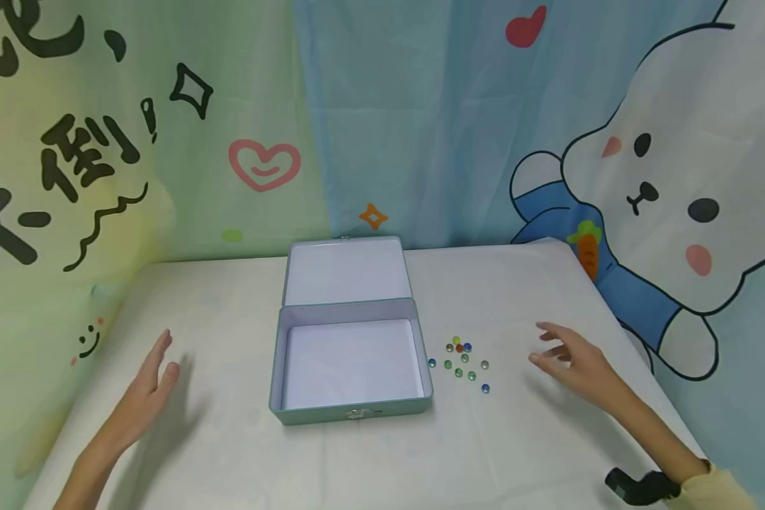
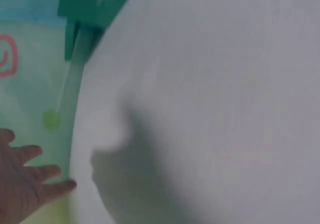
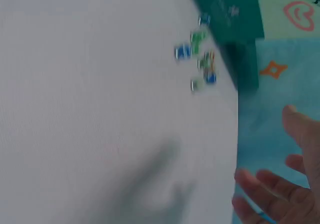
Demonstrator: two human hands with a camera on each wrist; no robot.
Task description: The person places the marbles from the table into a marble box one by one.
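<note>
In the head view a green tin box stands on the white table, its lid tipped back and its pale inside bare. Several glass marbles, in green, blue, yellow, red and grey, lie loose just right of the box. My left hand hovers over the table left of the box, fingers extended, holding nothing. On the other side my right hand is above the table right of the marbles, fingers loosely bent and apart, with nothing in them. The right wrist view also shows the marbles beside the box.
A white cloth covers the table. Behind it hangs a printed curtain with hearts, lettering and a white cartoon animal. A dark device is strapped at my right wrist, near a yellow sleeve.
</note>
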